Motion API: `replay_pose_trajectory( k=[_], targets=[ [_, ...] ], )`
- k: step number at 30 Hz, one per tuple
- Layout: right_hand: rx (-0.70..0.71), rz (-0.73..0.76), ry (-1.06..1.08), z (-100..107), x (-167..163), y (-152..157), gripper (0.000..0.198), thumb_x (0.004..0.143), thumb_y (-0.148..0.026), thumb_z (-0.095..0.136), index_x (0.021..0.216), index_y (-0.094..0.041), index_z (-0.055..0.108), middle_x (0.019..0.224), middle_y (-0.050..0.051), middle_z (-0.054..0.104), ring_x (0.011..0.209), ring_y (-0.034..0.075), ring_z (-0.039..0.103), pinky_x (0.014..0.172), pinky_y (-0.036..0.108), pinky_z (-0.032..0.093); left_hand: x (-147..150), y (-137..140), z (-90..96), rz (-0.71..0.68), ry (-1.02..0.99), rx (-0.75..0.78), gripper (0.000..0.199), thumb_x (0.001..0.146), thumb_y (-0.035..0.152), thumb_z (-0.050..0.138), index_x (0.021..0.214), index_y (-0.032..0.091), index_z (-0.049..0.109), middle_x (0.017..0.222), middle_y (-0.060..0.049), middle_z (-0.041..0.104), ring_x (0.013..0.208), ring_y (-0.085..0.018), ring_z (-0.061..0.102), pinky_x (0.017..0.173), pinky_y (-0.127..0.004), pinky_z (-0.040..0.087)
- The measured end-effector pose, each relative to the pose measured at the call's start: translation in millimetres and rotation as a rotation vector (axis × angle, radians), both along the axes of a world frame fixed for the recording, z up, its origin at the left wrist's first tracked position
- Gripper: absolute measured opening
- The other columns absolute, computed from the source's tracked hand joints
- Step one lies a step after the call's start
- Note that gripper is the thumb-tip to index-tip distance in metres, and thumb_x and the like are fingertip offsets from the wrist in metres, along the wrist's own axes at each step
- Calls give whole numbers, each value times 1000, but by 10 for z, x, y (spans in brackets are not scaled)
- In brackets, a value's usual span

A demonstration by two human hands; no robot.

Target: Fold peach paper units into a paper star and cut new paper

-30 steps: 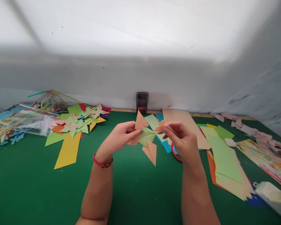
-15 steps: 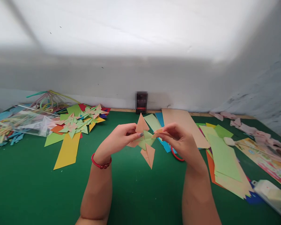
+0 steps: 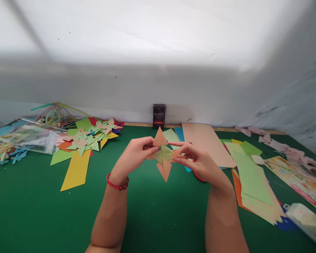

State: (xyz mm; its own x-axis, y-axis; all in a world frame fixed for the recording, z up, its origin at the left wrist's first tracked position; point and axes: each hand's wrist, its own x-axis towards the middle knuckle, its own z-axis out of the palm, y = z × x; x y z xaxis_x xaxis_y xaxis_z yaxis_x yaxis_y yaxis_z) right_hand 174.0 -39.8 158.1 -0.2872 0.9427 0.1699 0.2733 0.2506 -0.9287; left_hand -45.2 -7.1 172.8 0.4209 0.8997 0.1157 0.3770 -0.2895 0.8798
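While both forearms reach in from the near edge, a folded paper star [image 3: 166, 151] is held up over the middle of a green counter [image 3: 152, 218]. Its centre is pale green and its points are peach; one point aims up, another down. The left hand [image 3: 140, 151], with a red beaded bracelet [image 3: 118, 182] at the wrist, has its grip pinched narrow on the star's left side, thumb in front. The right hand [image 3: 200, 161] has its grip closed on the right-hand point, the forefinger stretched along the top.

On the left lie a heap of similar folded stars [image 3: 85, 140], a yellow paper strip [image 3: 76, 172], and a clear plastic bag [image 3: 51, 142] beside a tangle of coloured strands [image 3: 14, 146]. Behind the hands, a dark upright object [image 3: 158, 116] stands by the wall, its front blurred into blocks. On the right are a large peach sheet [image 3: 210, 146], a red loop [image 3: 199, 176] partly hidden by the right hand, a stack of long paper strips [image 3: 255, 181], and a colourful printed sheet [image 3: 302, 184] whose print is too small to read.
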Motion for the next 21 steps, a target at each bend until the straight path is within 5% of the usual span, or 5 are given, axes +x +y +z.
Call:
replay_pose_trajectory(
  k=[5, 8, 11, 16, 21],
  targets=[
    [-33, 13, -30, -38, -52, 24, 22, 80, -43, 61, 80, -21, 59, 73, 1, 62, 69, 15, 60, 61, 27, 48, 156, 21, -42, 8, -71, 42, 24, 85, 32, 52, 106, 20, 55, 86, -2, 63, 71, -13, 57, 59, -23, 45],
    [-29, -68, 6, -79, -48, 68, 23, 80, -44, 61, 79, -21, 58, 73, 1, 63, 70, 16, 60, 61, 28, 49, 231, 30, -61, 91, -91, 172, 42, 84, 24, 54, 124, 25, 42, 114, -6, 59, 81, -14, 61, 69, -26, 50],
    [-25, -134, 67, -104, -34, 105, 24, 78, -44, 63, 79, -21, 57, 76, 3, 64, 74, 17, 61, 64, 30, 51, 230, 8, -41, 115, -35, 345, 36, 84, 19, 55, 119, 26, 46, 138, -7, 42, 110, -19, 55, 89, -33, 47],
    [-45, -94, 138, -104, -49, 124, 21, 79, -41, 63, 79, -21, 56, 78, 1, 65, 76, 16, 62, 67, 29, 51, 201, -28, -17, -52, 150, 407, 25, 82, 21, 60, 106, 26, 55, 145, -5, 34, 131, -25, 36, 95, -38, 45],
    [-74, -49, 185, -111, -61, 144, 20, 81, -39, 62, 80, -21, 54, 78, 0, 64, 77, 15, 62, 69, 28, 50, 249, -6, -64, -54, 237, 486, 32, 78, 27, 66, 107, 27, 53, 142, -6, 37, 134, -24, 30, 107, -47, 30]
  ],
)
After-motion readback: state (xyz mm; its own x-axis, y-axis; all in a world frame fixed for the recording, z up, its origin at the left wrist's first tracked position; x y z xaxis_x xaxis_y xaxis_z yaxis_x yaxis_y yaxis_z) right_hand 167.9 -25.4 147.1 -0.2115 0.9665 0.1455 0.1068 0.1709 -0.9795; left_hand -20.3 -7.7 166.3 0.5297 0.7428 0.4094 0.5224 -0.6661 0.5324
